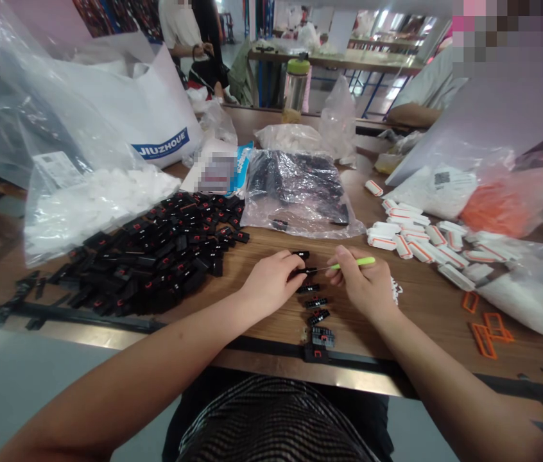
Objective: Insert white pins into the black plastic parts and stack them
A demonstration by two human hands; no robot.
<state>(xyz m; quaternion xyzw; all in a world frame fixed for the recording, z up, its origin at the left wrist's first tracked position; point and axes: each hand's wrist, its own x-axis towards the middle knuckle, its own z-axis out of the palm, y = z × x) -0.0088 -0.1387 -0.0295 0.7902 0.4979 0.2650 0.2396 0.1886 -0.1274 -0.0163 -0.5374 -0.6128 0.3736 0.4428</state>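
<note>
My left hand (271, 282) is closed on a small black plastic connector (306, 271), its fingertips partly covering the piece. A slim tool with a bright green handle (362, 262) and a thin metal shaft is pinched in my right hand (361, 282). The shaft points left and reaches the connector; whether its tip is inside cannot be made out. More black connectors (316, 302) form a short column below that piece, some showing red parts. The lowest connector (318, 353) sits at the table's front edge. Small white pieces (395, 290) lie partly hidden behind my right wrist.
A large heap of black connectors (156, 256) lies left, beside a clear bag of white parts (103, 205). A bag of black parts (300, 192) lies ahead. White housings with orange seals (416, 237) and loose orange rings (483, 340) are right. A bottle (295, 90) stands behind.
</note>
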